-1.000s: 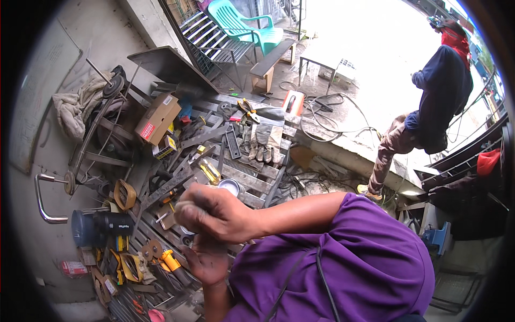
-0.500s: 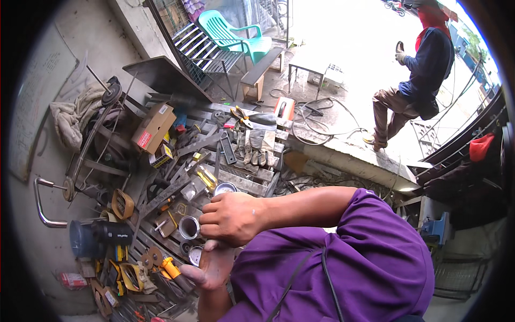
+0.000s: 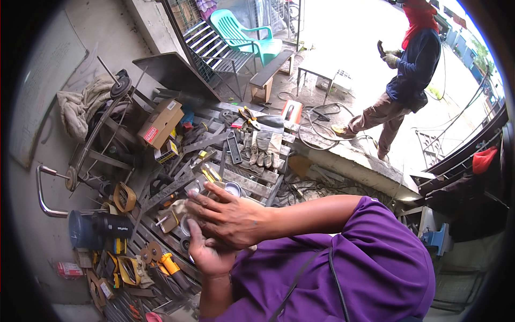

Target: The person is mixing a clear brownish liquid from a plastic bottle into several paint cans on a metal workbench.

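purple-sleeved right hand (image 3: 235,217), fingers extended, partly covers left hand (image 3: 211,256); left fingers mostly hidden; its opening, hold: cannot tell

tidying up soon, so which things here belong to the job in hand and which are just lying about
Job, apparently: right hand, laid over left hand; perhaps the round container beside them.

Lying about, seemingly: work gloves, pliers, cardboard box.

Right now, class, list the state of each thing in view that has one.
Left hand: thumb extended, fingers mostly hidden
Right hand: fingers extended, overlapping the left
Gray gloves: unworn, lying down
Pliers: lying down, jaws unclear
Box: looks shut, tilted
Chair: upright, unoccupied
Metal bench: unoccupied
Co-worker: upright, gloved
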{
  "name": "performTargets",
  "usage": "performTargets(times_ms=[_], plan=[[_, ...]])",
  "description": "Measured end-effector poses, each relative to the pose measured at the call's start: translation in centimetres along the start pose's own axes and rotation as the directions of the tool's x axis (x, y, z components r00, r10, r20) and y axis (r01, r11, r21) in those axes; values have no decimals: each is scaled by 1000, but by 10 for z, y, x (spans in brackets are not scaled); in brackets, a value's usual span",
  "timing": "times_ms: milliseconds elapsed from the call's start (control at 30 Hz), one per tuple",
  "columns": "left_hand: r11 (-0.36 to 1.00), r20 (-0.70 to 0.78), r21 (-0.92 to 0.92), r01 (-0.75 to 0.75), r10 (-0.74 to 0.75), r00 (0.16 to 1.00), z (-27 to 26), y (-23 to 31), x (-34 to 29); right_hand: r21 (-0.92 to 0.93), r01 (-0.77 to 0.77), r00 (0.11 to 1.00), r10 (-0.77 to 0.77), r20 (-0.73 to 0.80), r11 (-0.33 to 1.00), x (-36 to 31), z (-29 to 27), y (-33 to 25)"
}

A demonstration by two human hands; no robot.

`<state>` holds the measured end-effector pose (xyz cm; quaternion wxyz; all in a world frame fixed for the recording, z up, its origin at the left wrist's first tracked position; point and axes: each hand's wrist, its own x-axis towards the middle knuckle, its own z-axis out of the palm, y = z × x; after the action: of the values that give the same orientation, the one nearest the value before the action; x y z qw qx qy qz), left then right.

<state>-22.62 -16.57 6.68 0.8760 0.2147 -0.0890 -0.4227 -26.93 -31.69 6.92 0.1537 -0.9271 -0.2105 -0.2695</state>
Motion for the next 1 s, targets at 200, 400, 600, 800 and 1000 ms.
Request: performTargets(times_ms=[200,400,600,800,1000], plan=[[968,-221,227,-106,157,963,-39,0,-19,-91,178,983,-174,50,980,6,23,-11],[999,-385,-39,-24,7,923,-57,16,-53,49,508,856,-498,-141,860,-4,49,-23],[819,-623,317,-478,560,547,-59,80,-117,152,606,796,-590,-137,781,-20,39,12],[565,-513,673,-476,821,249,-101,52,-205,148,70,998,-70,-9,986,-18,40,96],[361,-626,736,572,684,375,-103,26,-205,100,-265,954,245,176,959,-4,112,201]])
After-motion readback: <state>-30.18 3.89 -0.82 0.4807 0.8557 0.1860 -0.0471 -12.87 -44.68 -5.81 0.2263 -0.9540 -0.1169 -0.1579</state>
